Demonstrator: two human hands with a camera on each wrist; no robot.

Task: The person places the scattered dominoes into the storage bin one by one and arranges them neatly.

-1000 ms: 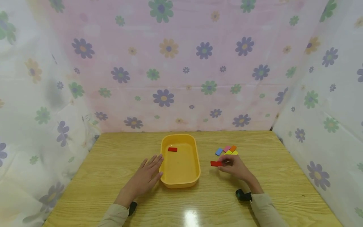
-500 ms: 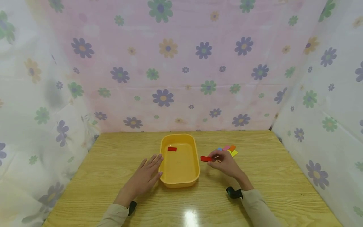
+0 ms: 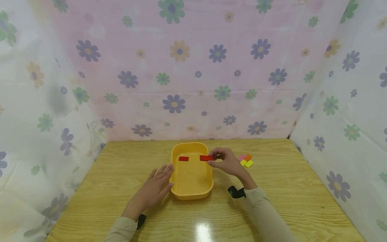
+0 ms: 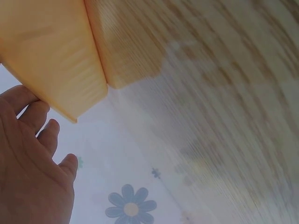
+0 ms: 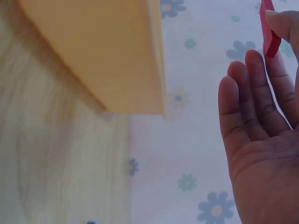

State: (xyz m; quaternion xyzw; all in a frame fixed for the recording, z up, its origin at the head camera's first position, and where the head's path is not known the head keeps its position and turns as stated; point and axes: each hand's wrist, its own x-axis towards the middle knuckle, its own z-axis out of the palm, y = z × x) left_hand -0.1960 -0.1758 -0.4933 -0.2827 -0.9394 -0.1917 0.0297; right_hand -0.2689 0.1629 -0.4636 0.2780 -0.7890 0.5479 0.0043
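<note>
Right hand (image 3: 227, 162) pinches flat red rectangular block (image 3: 206, 158) over yellow plastic tray (image 3: 191, 194) (clear of rim); left hand (image 3: 154, 189), fingers flat, steadies tray.

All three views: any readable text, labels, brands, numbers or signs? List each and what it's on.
None: no readable text in any view.
Yellow tray: plain, no label or mark visible.
Red block pinched in the right hand, and the red block in the tray: blank faces.
Coloured blocks on the table: no print visible, though small.
Curtain: flower pattern only, no words.
Black wrist straps: too small to show any marking.
</note>
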